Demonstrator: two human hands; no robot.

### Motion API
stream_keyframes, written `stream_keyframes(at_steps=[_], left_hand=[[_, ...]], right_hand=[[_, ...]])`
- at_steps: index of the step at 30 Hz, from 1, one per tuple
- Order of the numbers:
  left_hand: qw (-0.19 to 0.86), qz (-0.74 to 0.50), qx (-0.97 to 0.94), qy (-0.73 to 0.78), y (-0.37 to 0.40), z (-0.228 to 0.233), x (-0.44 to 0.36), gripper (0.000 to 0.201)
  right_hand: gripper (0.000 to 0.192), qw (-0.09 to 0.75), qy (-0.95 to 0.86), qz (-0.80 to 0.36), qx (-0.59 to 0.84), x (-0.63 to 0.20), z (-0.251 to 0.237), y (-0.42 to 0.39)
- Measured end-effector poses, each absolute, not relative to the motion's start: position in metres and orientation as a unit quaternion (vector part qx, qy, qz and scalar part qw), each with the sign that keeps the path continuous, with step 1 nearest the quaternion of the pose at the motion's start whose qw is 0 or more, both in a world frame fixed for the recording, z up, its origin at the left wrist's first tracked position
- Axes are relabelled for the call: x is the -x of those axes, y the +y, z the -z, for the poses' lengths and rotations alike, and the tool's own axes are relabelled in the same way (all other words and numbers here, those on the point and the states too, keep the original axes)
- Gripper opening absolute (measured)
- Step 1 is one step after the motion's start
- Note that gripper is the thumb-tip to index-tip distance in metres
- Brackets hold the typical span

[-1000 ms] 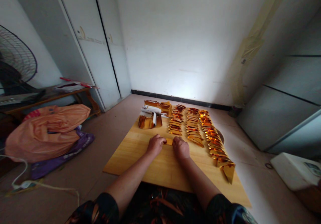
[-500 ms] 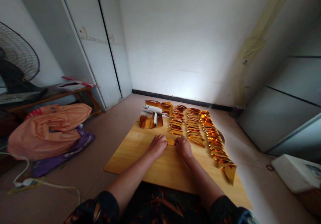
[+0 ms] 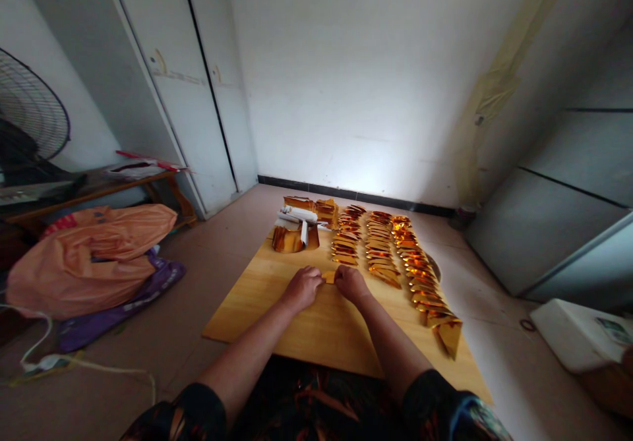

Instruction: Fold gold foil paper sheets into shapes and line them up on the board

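Between my two hands is a small piece of gold foil paper [image 3: 329,277], just above or on the wooden board [image 3: 257,296]. My left hand [image 3: 304,286] is closed on its left end. The fingers of my right hand [image 3: 351,281] pinch the right end, a little nearer to the middle. Fingertips hide most of the paper's edges. Beyond my hands, folded gold foil pieces [image 3: 380,246] stand in long overlapping rows, with the longest row [image 3: 420,276] on the right. Flat gold sheets [image 3: 288,238] and a white paper roll [image 3: 298,214] lie at the board's far left.
A peach-coloured bag [image 3: 93,256] and a purple bag [image 3: 123,302] lie on the floor at left, near a white cable [image 3: 99,365]. A fan [image 3: 34,111] stands on a low wooden bench [image 3: 99,194]. At right are a grey cabinet [image 3: 554,230] and a white box [image 3: 578,332].
My right hand has come slightly closer to my left, so less of the gold paper shows between them. The whole view has shifted a little.
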State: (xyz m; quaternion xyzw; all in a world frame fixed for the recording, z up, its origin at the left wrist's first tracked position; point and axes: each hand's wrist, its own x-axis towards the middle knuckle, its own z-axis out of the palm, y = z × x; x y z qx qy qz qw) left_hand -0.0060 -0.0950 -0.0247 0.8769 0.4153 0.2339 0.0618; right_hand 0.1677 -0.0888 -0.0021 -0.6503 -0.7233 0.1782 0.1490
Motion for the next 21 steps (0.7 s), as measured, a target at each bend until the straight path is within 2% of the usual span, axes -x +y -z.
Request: stream_keyframes(at_steps=[7, 15, 18, 21], left_hand=[[0.036, -0.265, -0.881, 0.391, -0.100, 0.031, 0.025, 0.032], [-0.006, -0.256, -0.880, 0.399, -0.100, 0.030, 0.019, 0.023], [-0.015, -0.254, -0.879, 0.402, -0.101, 0.029, 0.018, 0.022], [-0.016, -0.251, -0.879, 0.406, -0.101, 0.030, 0.018, 0.022]], right_hand=[[0.010, 0.120, -0.699, -0.183, 0.681, -0.160, -0.005, -0.089], [0.045, 0.054, -0.658, -0.158, 0.734, -0.142, -0.016, -0.093], [0.046, 0.051, -0.655, -0.160, 0.737, -0.140, -0.017, -0.093], [0.038, 0.056, -0.656, -0.173, 0.733, -0.144, -0.017, -0.091]])
